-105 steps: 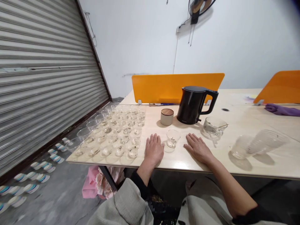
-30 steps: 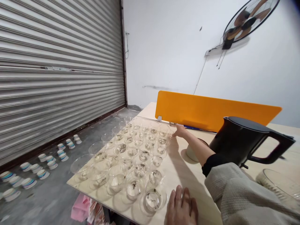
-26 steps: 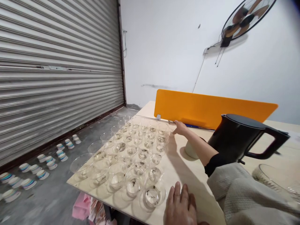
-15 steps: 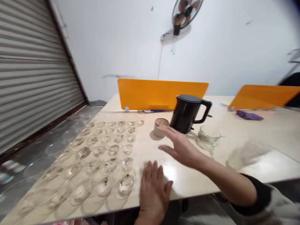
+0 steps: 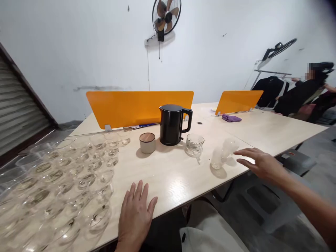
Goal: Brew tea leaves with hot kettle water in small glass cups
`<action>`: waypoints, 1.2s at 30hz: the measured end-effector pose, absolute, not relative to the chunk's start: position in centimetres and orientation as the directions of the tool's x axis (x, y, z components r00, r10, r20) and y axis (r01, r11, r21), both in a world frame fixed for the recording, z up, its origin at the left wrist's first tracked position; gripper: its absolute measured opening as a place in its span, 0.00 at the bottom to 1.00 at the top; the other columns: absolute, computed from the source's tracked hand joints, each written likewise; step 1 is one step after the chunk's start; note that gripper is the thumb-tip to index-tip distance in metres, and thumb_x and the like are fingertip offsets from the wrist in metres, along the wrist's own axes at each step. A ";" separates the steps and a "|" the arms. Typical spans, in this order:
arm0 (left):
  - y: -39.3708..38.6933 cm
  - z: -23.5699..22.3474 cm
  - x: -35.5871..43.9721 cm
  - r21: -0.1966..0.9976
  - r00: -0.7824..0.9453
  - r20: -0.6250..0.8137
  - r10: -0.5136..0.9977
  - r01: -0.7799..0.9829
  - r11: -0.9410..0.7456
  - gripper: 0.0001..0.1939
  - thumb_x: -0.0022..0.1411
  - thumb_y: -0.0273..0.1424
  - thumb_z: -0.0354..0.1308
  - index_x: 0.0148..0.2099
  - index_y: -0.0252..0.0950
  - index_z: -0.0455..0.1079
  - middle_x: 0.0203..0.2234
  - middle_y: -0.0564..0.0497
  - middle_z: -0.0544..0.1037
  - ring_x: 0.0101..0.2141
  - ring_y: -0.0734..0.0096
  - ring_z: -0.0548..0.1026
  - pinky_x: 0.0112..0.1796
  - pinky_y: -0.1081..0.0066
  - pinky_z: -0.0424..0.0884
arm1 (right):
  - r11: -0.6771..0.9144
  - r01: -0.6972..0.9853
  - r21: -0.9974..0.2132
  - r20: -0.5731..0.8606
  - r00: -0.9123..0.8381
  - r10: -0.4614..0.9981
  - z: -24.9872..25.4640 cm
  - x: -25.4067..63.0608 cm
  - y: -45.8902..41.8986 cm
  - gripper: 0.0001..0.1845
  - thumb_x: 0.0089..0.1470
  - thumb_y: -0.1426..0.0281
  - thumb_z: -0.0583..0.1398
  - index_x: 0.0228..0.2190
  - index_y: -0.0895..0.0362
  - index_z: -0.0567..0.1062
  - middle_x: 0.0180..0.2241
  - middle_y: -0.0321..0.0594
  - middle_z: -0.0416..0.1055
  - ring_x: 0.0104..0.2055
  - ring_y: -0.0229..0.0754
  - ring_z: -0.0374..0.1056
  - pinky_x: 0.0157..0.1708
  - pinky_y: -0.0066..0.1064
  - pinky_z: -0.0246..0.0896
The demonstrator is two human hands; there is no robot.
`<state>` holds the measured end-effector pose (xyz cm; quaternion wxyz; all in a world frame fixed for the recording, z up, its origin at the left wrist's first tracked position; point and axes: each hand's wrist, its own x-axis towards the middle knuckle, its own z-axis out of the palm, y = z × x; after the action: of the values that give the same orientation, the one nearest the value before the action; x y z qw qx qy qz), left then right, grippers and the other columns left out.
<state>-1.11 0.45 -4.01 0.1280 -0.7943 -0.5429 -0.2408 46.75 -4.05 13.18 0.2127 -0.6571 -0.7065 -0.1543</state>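
Note:
My left hand (image 5: 135,213) lies flat on the light wooden table (image 5: 168,175) near its front edge, fingers spread, holding nothing. My right hand (image 5: 259,163) hovers open at the table's right edge, fingers stretched toward a stack of clear plastic cups (image 5: 223,154) lying on its side. Several rows of small clear cups (image 5: 73,175) with dark bits in them cover the left part of the table. Behind the middle stand a black kettle (image 5: 172,124), a beige jar with a wooden lid (image 5: 147,142) and a glass pitcher (image 5: 194,144).
Orange dividers (image 5: 139,106) (image 5: 237,100) stand along the back of the table, with a purple cloth (image 5: 231,118) by the right one. A fan (image 5: 166,14) hangs on the white wall. A person (image 5: 304,91) sits at the far right by a clothes rack.
My view has swung right. My right hand came back from the far row of cups by the divider and moved right to the lying cup stack. My left hand stayed flat.

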 end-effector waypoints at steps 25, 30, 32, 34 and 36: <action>0.4 -4.2 -1.4 0.061 0.303 0.512 0.804 0.920 -0.386 0.26 0.74 0.43 0.48 0.63 0.33 0.73 0.65 0.39 0.71 0.66 0.42 0.65 0.62 0.44 0.66 | 0.058 0.995 0.079 0.588 -0.094 0.803 13.1 43.9 -1.1 0.16 0.65 0.62 0.57 0.33 0.49 0.84 0.35 0.45 0.81 0.40 0.53 0.76 0.36 0.42 0.69; -0.1 -3.1 -1.1 0.084 0.282 0.470 0.836 0.929 -0.360 0.26 0.74 0.43 0.51 0.64 0.32 0.72 0.65 0.39 0.71 0.67 0.43 0.64 0.64 0.46 0.64 | 0.101 0.995 0.025 0.731 -0.087 0.677 17.1 39.8 -4.0 0.14 0.66 0.57 0.56 0.43 0.39 0.82 0.41 0.41 0.81 0.48 0.62 0.74 0.46 0.54 0.69; -0.2 -2.5 -0.9 0.084 0.272 0.443 0.854 0.936 -0.342 0.24 0.73 0.42 0.53 0.63 0.34 0.72 0.65 0.39 0.70 0.67 0.44 0.64 0.64 0.47 0.64 | 0.180 0.984 -0.009 0.747 -0.113 0.655 17.6 37.1 -4.0 0.14 0.66 0.58 0.57 0.47 0.33 0.80 0.43 0.38 0.80 0.49 0.61 0.73 0.49 0.57 0.69; -0.3 -2.2 -0.8 0.094 0.253 0.426 0.869 0.943 -0.321 0.25 0.73 0.42 0.54 0.64 0.34 0.71 0.66 0.39 0.70 0.67 0.46 0.64 0.65 0.49 0.63 | 0.334 0.942 -0.035 0.726 -0.206 0.656 16.9 34.2 -2.8 0.12 0.66 0.60 0.58 0.46 0.34 0.81 0.41 0.37 0.80 0.46 0.58 0.74 0.46 0.54 0.71; -0.2 -2.0 -0.7 0.120 0.226 0.419 0.879 0.946 -0.300 0.25 0.73 0.43 0.53 0.64 0.35 0.71 0.66 0.41 0.70 0.67 0.47 0.64 0.66 0.50 0.62 | 0.516 0.855 -0.048 0.692 -0.344 0.634 15.3 31.1 -0.4 0.10 0.66 0.65 0.60 0.41 0.43 0.82 0.37 0.39 0.81 0.41 0.53 0.74 0.41 0.46 0.73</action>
<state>-0.71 -0.20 -1.97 0.0803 -0.7788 -0.5861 -0.2087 31.13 -0.42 15.25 0.3363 -0.4636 -0.8032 -0.1640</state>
